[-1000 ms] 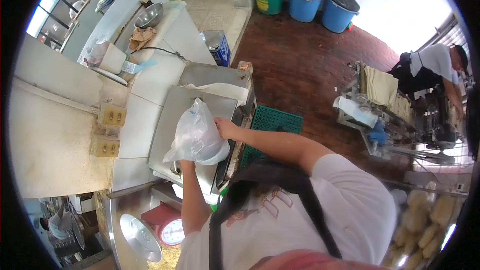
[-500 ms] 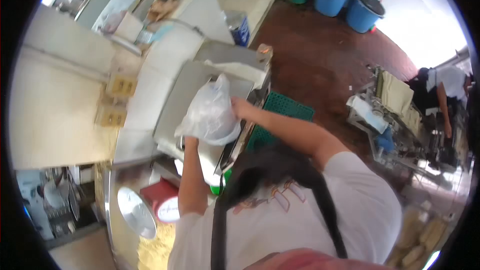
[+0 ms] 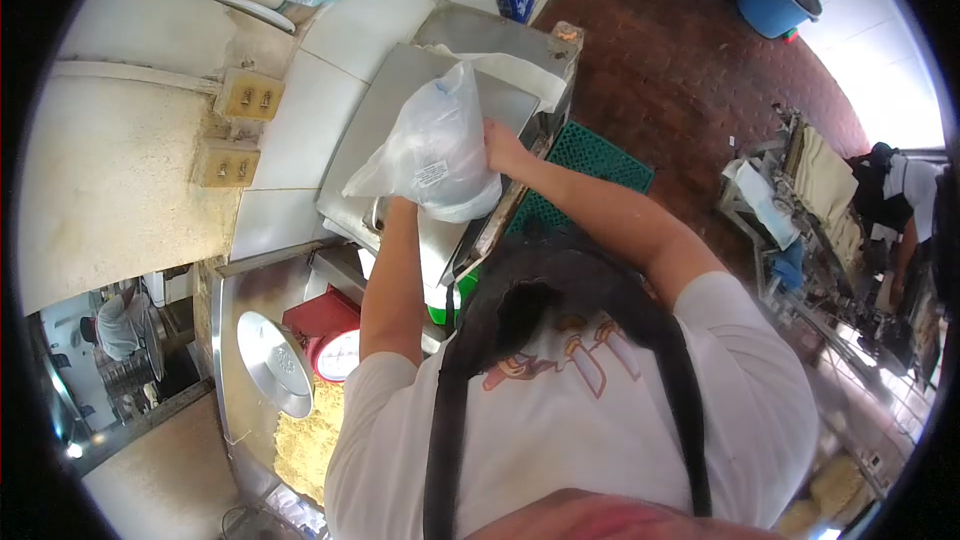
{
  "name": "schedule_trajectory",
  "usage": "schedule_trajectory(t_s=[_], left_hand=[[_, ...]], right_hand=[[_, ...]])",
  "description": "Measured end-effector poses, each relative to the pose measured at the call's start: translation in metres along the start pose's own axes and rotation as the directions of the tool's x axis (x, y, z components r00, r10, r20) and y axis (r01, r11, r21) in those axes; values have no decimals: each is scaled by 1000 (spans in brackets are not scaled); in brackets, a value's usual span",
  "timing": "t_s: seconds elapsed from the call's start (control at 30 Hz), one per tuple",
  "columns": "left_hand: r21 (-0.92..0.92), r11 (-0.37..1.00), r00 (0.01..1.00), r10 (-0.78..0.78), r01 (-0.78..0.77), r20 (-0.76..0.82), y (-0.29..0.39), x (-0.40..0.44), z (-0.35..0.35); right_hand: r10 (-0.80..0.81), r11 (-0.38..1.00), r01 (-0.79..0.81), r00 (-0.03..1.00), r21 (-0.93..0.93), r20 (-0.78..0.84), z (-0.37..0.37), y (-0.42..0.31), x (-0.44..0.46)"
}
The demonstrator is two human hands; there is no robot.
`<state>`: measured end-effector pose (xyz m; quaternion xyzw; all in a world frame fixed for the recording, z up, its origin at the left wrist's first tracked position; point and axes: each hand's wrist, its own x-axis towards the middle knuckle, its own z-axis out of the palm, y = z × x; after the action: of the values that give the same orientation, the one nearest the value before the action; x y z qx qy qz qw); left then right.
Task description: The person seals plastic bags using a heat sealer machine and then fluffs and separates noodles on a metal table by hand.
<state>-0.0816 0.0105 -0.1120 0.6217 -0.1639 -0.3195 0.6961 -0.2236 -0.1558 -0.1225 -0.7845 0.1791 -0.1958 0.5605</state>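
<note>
On the far left, beyond an opening, I saw on my feed a person in a pale shirt. Next came two yellowed wall plates, one above the other. Below them, a tilted metal pan stood just beside a red scale with a round white dial, and under these lay a yellow, crumbly material.

Further right was the metal tabletop. Of the left hand I saw only the wrist part, at the lower edge of the plastic bag; the fingers were hidden, so I could not tell how far open they were. The bag, whitish, bulging and with a small printed label, was in front of the tabletop, between the two hands; whether it rested there, I could not judge. The right hand touched the bag's right side with bent fingers, but I could not tell how firmly they were closed.

Behind, a white cloth lay along the metal edge. A green crate was near the right forearm. Farther right stood blue buckets, then a machine with beige fabric.
</note>
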Motion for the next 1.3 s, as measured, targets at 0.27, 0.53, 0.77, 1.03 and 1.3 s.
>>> schedule_trajectory(t_s=[0.27, 0.53, 0.77, 1.03, 1.3], left_hand=[[-264, 949, 984, -152, 172, 93, 27, -23, -26], [-364, 918, 985, -122, 158, 121, 15, -40, -24], [-201, 958, 968, -170, 206, 184, 59, -43, 0], [171, 984, 994, -22, 40, -107, 35, -14, -31], [356, 934, 997, 21, 7, -76, 42, -27, -23]], right_hand=[[91, 990, -69, 978, -122, 187, -5, -12, -1], [264, 897, -305, 950, 318, 169, 2, -31, -14], [375, 630, -550, 834, 548, 406, -12, -72, -9], [279, 886, -382, 893, 264, 354, -1, -57, -8], [103, 990, -119, 975, 71, 195, 9, -59, -6]])
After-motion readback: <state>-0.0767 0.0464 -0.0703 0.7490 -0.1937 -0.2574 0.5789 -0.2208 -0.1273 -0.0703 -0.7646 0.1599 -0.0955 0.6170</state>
